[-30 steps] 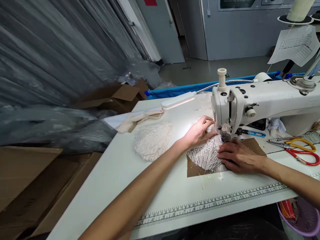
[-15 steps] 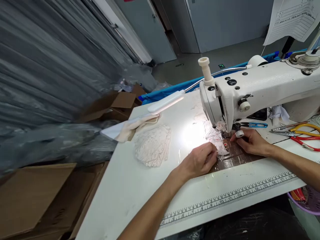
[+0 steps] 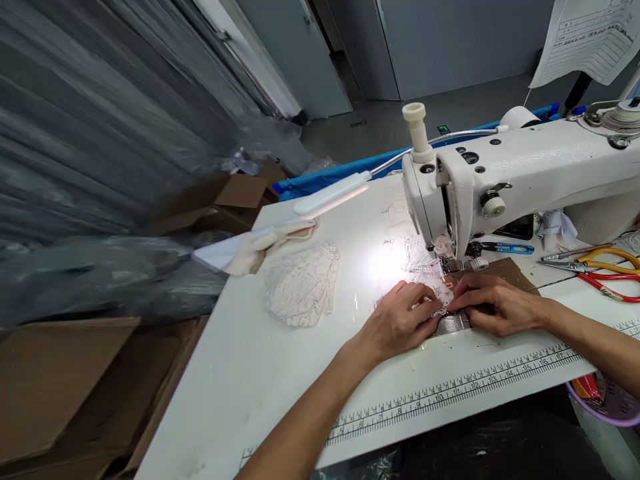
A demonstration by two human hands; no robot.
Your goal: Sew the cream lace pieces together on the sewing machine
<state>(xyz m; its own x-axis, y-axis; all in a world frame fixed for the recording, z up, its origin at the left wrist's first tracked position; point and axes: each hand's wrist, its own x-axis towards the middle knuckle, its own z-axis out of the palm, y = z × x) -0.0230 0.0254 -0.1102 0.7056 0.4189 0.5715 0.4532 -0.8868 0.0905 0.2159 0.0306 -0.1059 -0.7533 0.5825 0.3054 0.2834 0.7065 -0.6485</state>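
Clock bearings taken from the lace piece [image 3: 429,269]. Found on the white table [image 3: 280,387], just beside the presser foot [image 3: 444,267]; cannot be told whether caught beneath. Noted at seven o'clock: left hand [image 3: 403,313], curled narrow, fingertips pinched on the near edge of the lace. Noted at four o'clock: right hand [image 3: 500,305], thumb and fingers drawn together on the same edge, nearly meeting the left. Partly hidden: exact placing of the fingertips.

Judged light, limp and soft, with little tendency to slip. Openwork rated delicate: liable to stretch, pucker or snag under a hard pull. Best held by the near edge, with light, flattened fingertips and well clear of the presser foot.

Observed at two o'clock, blocking access from above and that side: sewing machine [image 3: 540,167]. Close beside the presser foot, crowding the spot: fabric rosette [image 3: 443,245]. At three o'clock: brown sheet [image 3: 505,270], partly under the right hand; beyond, blue snips [image 3: 507,247] and yellow-handled scissors [image 3: 595,261], near enough to catch a trailing edge. At nine o'clock, well apart: second lace pile [image 3: 303,283]. At ten: lamp [image 3: 333,193], glaring on the work and washing out some detail.
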